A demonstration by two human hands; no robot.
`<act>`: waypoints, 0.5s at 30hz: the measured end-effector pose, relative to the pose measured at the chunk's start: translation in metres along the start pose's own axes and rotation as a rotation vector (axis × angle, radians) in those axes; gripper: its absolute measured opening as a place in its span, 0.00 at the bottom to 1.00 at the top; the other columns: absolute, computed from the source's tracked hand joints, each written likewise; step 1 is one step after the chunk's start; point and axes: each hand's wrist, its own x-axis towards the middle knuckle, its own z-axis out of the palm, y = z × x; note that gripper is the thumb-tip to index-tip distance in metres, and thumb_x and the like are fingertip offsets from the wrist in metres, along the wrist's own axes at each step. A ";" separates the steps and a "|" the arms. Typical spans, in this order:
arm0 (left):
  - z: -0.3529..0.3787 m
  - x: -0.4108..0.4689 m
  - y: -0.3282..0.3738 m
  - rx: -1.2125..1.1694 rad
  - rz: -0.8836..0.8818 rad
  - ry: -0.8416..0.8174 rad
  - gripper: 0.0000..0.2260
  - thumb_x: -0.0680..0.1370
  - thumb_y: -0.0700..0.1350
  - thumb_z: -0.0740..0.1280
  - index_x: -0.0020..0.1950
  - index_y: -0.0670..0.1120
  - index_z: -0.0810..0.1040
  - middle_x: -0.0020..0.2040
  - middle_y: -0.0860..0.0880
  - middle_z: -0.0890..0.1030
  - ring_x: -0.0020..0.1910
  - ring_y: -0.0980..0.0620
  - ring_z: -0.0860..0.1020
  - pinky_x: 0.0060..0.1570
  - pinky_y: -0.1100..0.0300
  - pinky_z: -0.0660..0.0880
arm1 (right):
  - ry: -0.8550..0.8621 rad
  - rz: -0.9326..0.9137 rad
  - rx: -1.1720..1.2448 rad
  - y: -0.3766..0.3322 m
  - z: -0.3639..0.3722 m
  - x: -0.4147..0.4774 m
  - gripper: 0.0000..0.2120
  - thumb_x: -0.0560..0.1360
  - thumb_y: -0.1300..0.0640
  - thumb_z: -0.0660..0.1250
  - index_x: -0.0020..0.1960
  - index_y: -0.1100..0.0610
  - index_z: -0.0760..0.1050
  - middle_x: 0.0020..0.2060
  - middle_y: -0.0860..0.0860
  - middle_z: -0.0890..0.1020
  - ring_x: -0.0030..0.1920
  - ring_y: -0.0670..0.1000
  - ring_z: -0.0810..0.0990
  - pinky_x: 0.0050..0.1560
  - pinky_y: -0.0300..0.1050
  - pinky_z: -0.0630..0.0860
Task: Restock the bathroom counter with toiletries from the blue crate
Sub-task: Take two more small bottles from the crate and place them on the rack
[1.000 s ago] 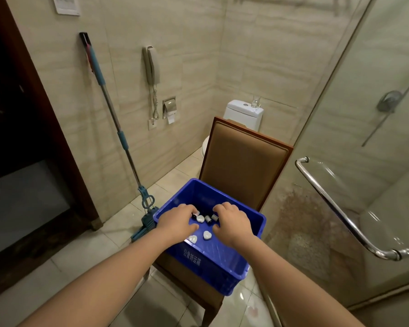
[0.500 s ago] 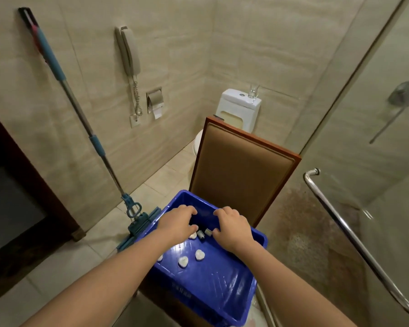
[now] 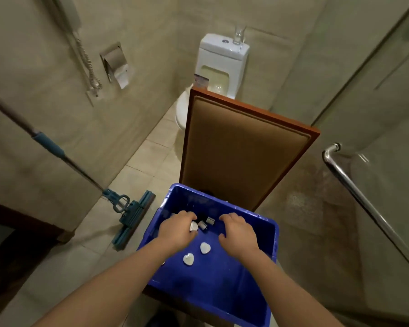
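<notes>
The blue crate (image 3: 210,291) sits on a chair seat just below me, and both my hands are inside it. My left hand (image 3: 177,230) curls its fingers round a white heart-shaped soap (image 3: 193,226) that peeks out at the thumb. My right hand (image 3: 239,234) lies palm down with bent fingers near the crate's far wall; what is under it is hidden. Between the hands lie small dark bottles (image 3: 206,223). Two more heart soaps (image 3: 205,248) (image 3: 188,259) rest on the crate floor nearer to me.
The chair's padded back (image 3: 243,149) rises behind the crate, with a toilet (image 3: 222,57) and a glass (image 3: 238,35) beyond. A blue mop (image 3: 130,215) leans on the left wall. The glass shower door's chrome handle (image 3: 354,185) juts out at right.
The view has tipped down and moved closer to the crate. My left hand has closed on a heart soap near the bottles. My right hand stays at the far side of the crate.
</notes>
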 end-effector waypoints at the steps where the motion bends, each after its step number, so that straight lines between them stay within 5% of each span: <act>1: 0.003 0.008 -0.005 -0.002 0.004 -0.022 0.20 0.79 0.53 0.65 0.71 0.53 0.68 0.67 0.52 0.72 0.61 0.49 0.75 0.55 0.52 0.76 | -0.016 0.026 0.011 0.000 0.004 0.005 0.23 0.77 0.54 0.63 0.71 0.52 0.67 0.65 0.50 0.73 0.63 0.53 0.72 0.61 0.48 0.73; 15: 0.077 0.105 -0.057 -0.108 -0.100 -0.217 0.24 0.78 0.55 0.66 0.72 0.52 0.65 0.70 0.51 0.69 0.64 0.49 0.74 0.57 0.50 0.75 | -0.161 0.125 0.151 0.027 0.081 0.103 0.25 0.76 0.58 0.64 0.73 0.52 0.66 0.67 0.50 0.73 0.65 0.54 0.71 0.62 0.48 0.73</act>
